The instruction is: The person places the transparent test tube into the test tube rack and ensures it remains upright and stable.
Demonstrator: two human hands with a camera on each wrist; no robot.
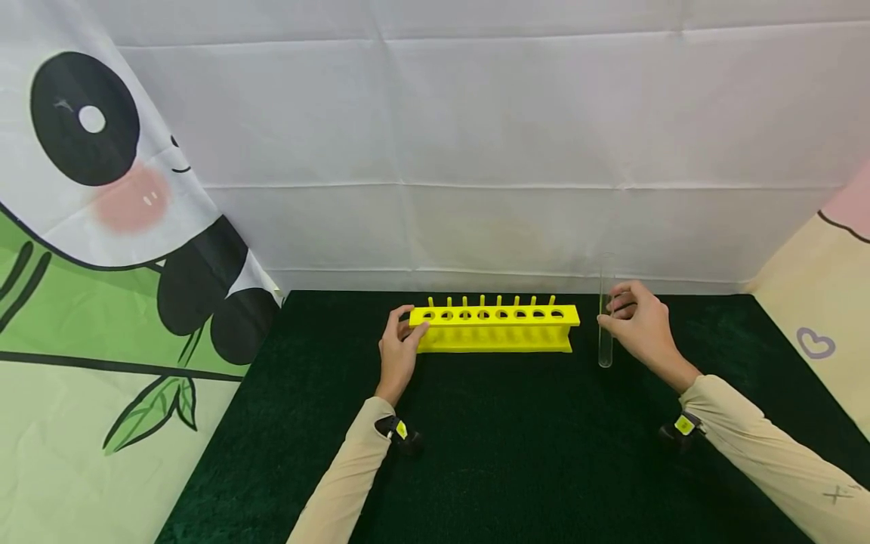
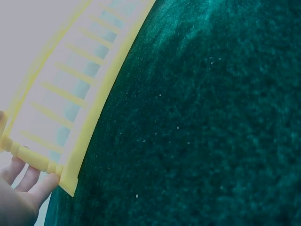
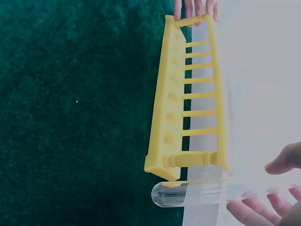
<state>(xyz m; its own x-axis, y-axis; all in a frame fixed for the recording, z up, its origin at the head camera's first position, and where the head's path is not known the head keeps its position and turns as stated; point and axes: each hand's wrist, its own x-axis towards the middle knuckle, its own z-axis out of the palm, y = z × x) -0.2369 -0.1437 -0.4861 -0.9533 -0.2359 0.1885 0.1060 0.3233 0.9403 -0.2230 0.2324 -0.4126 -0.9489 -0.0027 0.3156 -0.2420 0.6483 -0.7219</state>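
A yellow test tube rack (image 1: 495, 339) stands near the back of the dark green table, with a row of holes along its top and a row of pegs behind. My left hand (image 1: 397, 351) grips its left end, thumb in front and fingers around the side; the left wrist view shows those fingertips at the rack's end post. To the right of the rack, my right hand (image 1: 642, 325) pinches a clear glass test tube (image 1: 605, 353) held upright. In the right wrist view the tube's rounded bottom (image 3: 170, 195) appears just beside the rack's near end.
Dark green cloth (image 1: 516, 453) covers the table. A white creased curtain (image 1: 503, 151) hangs right behind the table's back edge. Printed cloths stand on both sides, the left one (image 1: 129, 204) with a panda picture.
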